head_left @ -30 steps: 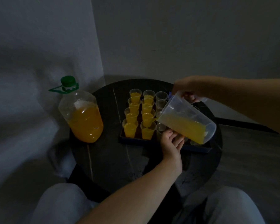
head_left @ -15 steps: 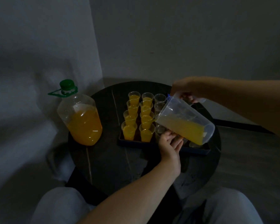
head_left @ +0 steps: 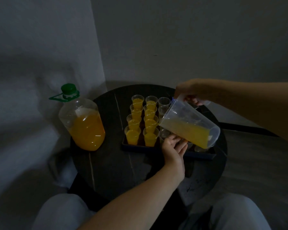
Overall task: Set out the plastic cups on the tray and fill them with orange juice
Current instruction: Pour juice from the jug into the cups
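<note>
Head cam: my right hand (head_left: 192, 94) is wrapped round the handle of the clear plastic pitcher (head_left: 189, 124), which is tipped with its spout over the third column of cups on the tray (head_left: 201, 156). The eight filled cups (head_left: 133, 136) in the two left columns hold orange juice. The empty cups (head_left: 164, 101) sit beside them. My left hand (head_left: 173, 149) is at the tray's near edge, touching the nearest empty cup (head_left: 165, 134), fingertips under the pitcher, so I can't tell if it's gripping. The juice bottle (head_left: 84, 125) stands at the table's (head_left: 110, 160) left edge.
</note>
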`<action>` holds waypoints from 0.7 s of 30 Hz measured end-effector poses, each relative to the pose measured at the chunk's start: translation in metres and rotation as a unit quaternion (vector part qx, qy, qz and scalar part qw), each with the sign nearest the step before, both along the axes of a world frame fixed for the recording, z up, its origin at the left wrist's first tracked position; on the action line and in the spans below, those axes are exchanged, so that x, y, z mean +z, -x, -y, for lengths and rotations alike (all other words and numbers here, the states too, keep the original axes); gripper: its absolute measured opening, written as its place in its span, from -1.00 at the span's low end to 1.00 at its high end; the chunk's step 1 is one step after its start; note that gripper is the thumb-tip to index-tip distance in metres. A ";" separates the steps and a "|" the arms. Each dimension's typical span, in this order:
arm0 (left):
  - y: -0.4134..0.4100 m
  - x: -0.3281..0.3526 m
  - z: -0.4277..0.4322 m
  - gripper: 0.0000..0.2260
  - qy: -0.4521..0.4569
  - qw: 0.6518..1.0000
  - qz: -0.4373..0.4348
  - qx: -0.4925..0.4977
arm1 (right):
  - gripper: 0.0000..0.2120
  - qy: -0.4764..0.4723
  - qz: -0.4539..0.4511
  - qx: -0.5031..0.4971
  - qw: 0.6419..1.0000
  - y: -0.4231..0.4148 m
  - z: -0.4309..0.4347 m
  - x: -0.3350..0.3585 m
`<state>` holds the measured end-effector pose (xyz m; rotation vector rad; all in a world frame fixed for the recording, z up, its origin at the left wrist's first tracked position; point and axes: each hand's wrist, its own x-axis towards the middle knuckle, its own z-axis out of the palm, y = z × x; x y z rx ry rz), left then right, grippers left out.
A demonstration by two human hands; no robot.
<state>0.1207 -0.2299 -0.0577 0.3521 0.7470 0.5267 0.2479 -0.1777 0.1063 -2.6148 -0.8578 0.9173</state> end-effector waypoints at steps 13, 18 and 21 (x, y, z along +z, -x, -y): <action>0.004 -0.005 0.002 -0.65 -0.005 1.000 -0.001 -0.002 | -0.85 -0.006 -0.010 0.033 0.999 0.004 0.002 -0.005; 0.003 -0.005 0.002 -0.66 -0.003 1.000 -0.005 0.003 | -0.83 -0.012 0.006 0.033 0.999 0.005 0.001 -0.003; 0.002 -0.004 -0.003 -0.67 -0.003 1.000 -0.007 0.011 | -0.87 -0.043 -0.023 0.008 0.999 0.004 0.003 -0.005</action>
